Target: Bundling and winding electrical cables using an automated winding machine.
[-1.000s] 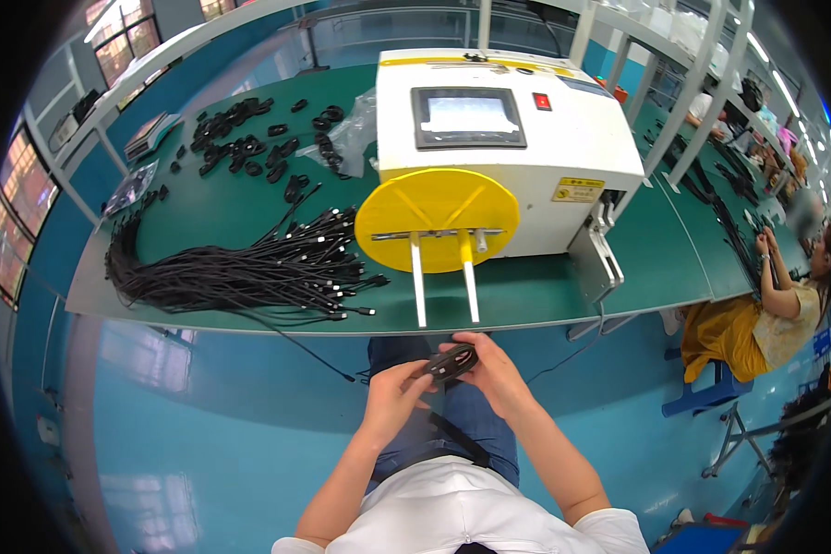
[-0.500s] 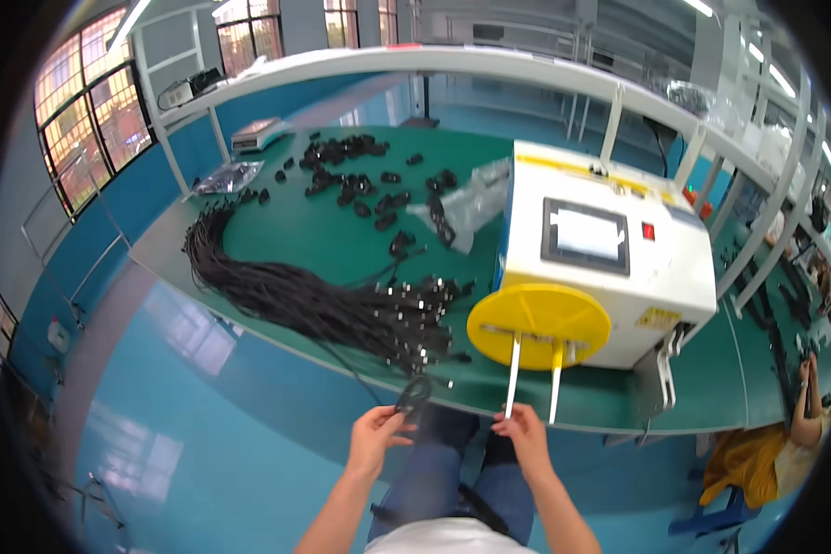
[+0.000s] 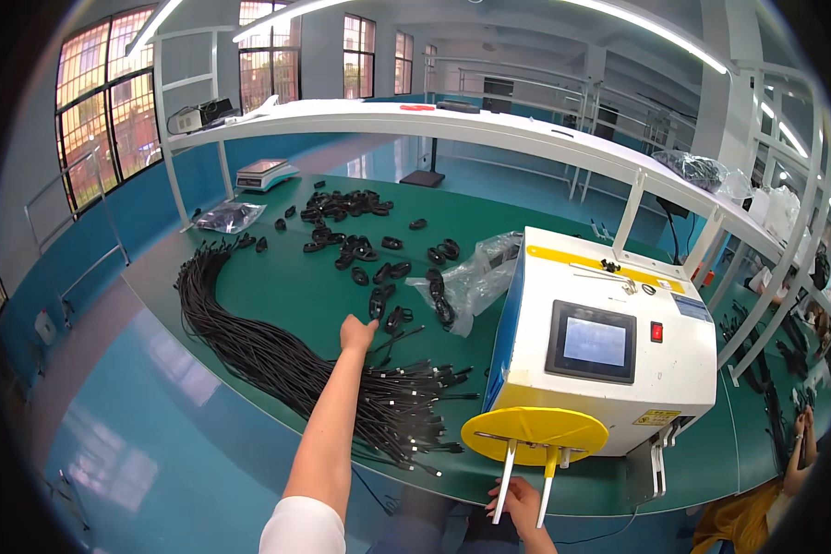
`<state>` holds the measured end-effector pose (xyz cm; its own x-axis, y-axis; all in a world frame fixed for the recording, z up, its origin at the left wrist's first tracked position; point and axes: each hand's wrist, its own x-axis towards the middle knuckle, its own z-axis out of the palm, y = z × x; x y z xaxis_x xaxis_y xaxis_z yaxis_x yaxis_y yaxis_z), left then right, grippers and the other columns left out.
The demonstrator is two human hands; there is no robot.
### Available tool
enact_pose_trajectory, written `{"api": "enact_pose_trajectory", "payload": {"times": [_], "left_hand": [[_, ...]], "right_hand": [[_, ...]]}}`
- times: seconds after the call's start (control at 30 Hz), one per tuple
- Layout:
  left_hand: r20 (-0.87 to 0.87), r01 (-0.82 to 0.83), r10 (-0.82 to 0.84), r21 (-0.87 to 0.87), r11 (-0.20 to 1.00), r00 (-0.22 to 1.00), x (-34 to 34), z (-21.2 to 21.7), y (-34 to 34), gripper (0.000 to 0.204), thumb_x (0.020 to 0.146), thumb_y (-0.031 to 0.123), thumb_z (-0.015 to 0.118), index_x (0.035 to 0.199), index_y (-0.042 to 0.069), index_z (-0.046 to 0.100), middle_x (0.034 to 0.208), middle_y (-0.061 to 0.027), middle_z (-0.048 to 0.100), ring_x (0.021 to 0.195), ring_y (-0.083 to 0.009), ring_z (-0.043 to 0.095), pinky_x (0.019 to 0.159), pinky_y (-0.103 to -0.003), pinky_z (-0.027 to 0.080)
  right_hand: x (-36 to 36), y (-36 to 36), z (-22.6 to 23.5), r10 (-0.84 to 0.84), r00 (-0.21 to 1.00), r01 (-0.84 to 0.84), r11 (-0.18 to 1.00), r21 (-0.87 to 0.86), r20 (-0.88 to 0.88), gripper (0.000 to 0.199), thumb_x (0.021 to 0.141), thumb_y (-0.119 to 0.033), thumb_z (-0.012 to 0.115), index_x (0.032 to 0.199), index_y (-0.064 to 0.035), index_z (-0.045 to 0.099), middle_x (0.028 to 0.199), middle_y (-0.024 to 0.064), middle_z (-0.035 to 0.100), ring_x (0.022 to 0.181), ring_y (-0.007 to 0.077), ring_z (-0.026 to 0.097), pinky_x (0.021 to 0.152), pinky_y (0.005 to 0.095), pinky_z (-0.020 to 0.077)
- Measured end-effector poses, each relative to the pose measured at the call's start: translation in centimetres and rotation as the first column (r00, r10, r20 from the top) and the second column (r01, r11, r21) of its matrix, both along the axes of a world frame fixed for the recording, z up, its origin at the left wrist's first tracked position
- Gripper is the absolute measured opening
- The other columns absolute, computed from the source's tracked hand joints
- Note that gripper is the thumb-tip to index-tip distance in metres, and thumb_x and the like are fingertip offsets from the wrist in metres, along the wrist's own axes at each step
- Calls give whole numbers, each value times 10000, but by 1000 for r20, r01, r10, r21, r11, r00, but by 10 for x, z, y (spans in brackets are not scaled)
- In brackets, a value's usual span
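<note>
Left hand now over black coiled cables

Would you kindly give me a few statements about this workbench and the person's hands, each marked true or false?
1. The left hand reaches out over the green table, beside small coiled black cables. True.
2. The right hand rests on top of the white machine. False: it is low at the table's near edge, by the two white pegs under the yellow disc.
3. A long bundle of black cables lies on the table to the left of the machine. True.
4. The machine's screen faces away from the person. False: it faces the person.
</note>
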<state>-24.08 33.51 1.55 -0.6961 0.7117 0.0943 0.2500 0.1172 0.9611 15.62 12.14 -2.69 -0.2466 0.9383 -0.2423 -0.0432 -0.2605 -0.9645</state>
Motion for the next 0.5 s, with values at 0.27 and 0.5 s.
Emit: {"api": "enact_pose_trajectory", "payload": {"times": [0.27,0.5], "left_hand": [[-637,188,-337,-292,938,694,34,12,-59,195,740,196,670,838,27,657,852,-166,640,820,-347,599,730,-423,478],[-560,252,-497,-458,853,663,28,31,-90,230,710,236,702,797,28,659,811,-166,628,804,-325,596,713,-412,472]], "right_hand": [[3,1,3,20,1000,-20,1000,-15,-6,233,879,1,423,1097,70,464,896,190,578,652,242,635,555,340,570],[3,-2,3,42,999,-42,999,21,11,230,874,2,433,1088,77,470,891,190,576,659,237,633,551,339,568]]}}
